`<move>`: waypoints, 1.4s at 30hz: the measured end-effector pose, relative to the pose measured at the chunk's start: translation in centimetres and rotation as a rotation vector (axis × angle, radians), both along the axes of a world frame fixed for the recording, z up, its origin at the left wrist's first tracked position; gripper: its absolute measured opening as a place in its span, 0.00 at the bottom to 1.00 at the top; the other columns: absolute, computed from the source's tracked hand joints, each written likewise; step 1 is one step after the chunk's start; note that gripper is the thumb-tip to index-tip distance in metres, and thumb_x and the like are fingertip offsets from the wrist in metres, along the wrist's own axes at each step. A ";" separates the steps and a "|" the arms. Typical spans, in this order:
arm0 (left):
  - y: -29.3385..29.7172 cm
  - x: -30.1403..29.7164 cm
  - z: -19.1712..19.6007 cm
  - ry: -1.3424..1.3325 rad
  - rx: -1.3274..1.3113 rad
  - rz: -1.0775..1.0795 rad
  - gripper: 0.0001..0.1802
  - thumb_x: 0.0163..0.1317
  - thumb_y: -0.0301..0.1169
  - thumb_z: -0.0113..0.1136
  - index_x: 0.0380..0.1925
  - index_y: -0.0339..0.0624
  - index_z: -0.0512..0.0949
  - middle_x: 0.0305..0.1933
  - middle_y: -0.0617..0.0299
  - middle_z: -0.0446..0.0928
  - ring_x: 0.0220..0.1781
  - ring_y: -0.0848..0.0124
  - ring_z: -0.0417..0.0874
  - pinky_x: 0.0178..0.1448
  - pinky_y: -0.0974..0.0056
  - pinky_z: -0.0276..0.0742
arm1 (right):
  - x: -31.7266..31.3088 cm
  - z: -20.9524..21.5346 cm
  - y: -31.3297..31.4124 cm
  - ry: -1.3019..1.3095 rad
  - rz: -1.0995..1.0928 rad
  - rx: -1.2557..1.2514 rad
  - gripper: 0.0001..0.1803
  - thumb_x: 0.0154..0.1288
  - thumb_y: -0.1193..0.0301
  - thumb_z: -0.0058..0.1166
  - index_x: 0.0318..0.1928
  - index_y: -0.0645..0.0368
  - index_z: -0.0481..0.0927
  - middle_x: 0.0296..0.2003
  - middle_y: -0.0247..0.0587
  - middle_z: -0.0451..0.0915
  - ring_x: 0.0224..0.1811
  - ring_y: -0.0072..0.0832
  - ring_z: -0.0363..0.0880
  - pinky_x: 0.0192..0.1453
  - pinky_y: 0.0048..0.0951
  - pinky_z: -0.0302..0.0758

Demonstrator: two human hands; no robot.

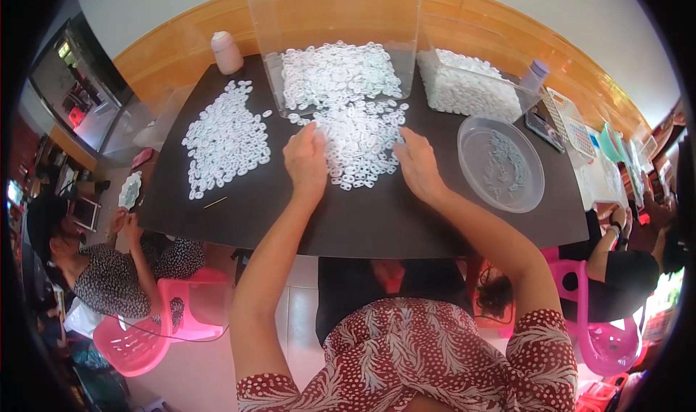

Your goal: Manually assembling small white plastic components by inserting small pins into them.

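A heap of small white oval plastic pieces with holes (357, 145) lies in the middle of the dark table. My left hand (305, 164) is at the heap's left side, its fingers stretched forward and nothing seen in its grip. On the opposite side, my right hand (419, 164) rests by the heap's right edge with fingers extended, some tips touching or close to the pieces. Behind the heap, a clear plastic box (333, 17) stands tipped toward me, and more of the same white pieces (341, 71) spill from it into the heap.
Left lies another spread of white pieces (228, 140), with a thin gold-coloured stick (215, 202) nearby. Right are a filled clear bin (471, 93), a round tray (470, 147) of small grey parts and a phone (544, 131). A pink bottle (227, 55) stands back left. People sit on both sides.
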State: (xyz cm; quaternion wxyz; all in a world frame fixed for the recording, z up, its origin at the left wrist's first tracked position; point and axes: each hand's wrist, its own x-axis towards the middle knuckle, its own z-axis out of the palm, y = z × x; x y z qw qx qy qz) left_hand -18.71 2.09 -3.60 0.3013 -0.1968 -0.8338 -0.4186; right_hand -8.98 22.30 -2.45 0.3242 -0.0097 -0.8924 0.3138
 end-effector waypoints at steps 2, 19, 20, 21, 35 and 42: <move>-0.6 1.0 0.6 -0.156 0.007 0.027 0.15 0.60 0.33 0.53 0.47 0.44 0.76 0.42 0.52 0.77 0.46 0.55 0.75 0.51 0.55 0.69 | -2.2 0.4 0.9 0.046 -0.037 -0.030 0.16 0.61 0.70 0.50 0.48 0.65 0.71 0.38 0.57 0.75 0.44 0.52 0.71 0.48 0.42 0.67; -3.3 3.9 0.0 -0.319 0.335 -0.125 0.16 0.60 0.27 0.54 0.50 0.39 0.76 0.46 0.54 0.78 0.49 0.66 0.78 0.54 0.65 0.71 | -8.3 -1.5 1.4 -0.034 0.049 -0.119 0.20 0.67 0.59 0.44 0.46 0.65 0.75 0.31 0.53 0.77 0.35 0.48 0.74 0.43 0.38 0.69; -3.1 4.5 0.4 -0.317 0.313 -0.138 0.17 0.60 0.26 0.55 0.50 0.40 0.76 0.45 0.54 0.78 0.48 0.66 0.78 0.52 0.65 0.71 | -7.8 -1.1 1.0 -0.027 0.085 -0.191 0.20 0.67 0.59 0.44 0.46 0.64 0.75 0.35 0.54 0.77 0.39 0.49 0.73 0.46 0.41 0.68; -2.8 5.4 1.3 -0.293 0.220 -0.110 0.17 0.57 0.25 0.58 0.48 0.42 0.77 0.42 0.56 0.78 0.44 0.66 0.78 0.48 0.65 0.73 | -7.2 -0.8 0.6 -0.020 0.118 -0.262 0.20 0.66 0.58 0.44 0.46 0.63 0.75 0.38 0.54 0.78 0.43 0.51 0.73 0.48 0.44 0.67; -1.7 10.2 3.2 -0.049 -0.070 -0.266 0.10 0.49 0.19 0.60 0.34 0.41 0.78 0.29 0.60 0.75 0.33 0.62 0.74 0.37 0.62 0.70 | -1.4 2.7 1.2 -0.028 0.064 -0.344 0.10 0.59 0.69 0.52 0.37 0.61 0.81 0.31 0.44 0.81 0.36 0.39 0.74 0.43 0.35 0.70; -0.9 10.9 3.0 -0.099 -0.028 -0.285 0.09 0.50 0.19 0.60 0.33 0.40 0.79 0.26 0.60 0.74 0.31 0.63 0.73 0.35 0.62 0.69 | 2.4 1.4 1.6 -0.094 0.118 0.183 0.07 0.48 0.75 0.60 0.32 0.57 0.82 0.26 0.40 0.76 0.34 0.37 0.71 0.39 0.34 0.70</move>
